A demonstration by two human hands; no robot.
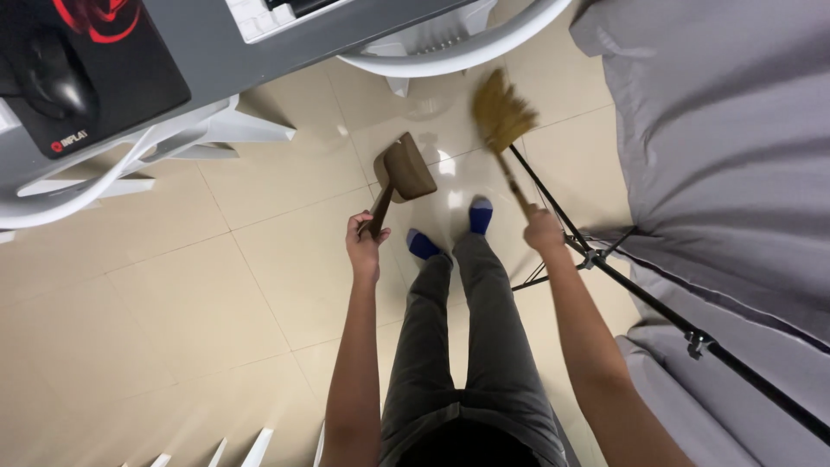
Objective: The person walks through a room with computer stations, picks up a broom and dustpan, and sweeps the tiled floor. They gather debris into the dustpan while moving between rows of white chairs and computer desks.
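- A black mouse pad (104, 78) with red swirl and small label at its lower left corner lies on the grey desk (285, 43), top left.
- Left hand (364, 244) grips the brown dustpan (404, 169) by its handle, above the tiled floor (216, 285).
- Right hand (544, 231) clutches the straw broom (501, 117), its bristles blurred, right of the dustpan.

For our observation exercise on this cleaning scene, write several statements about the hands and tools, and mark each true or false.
1. The left hand holds a brown dustpan by its handle. True.
2. The right hand holds a mop. False: it holds a small straw broom.
3. The person is barefoot. False: blue socks cover the feet.
4. A black mouse lies on the desk. True.
5. The floor is carpeted. False: it is glossy beige tile.
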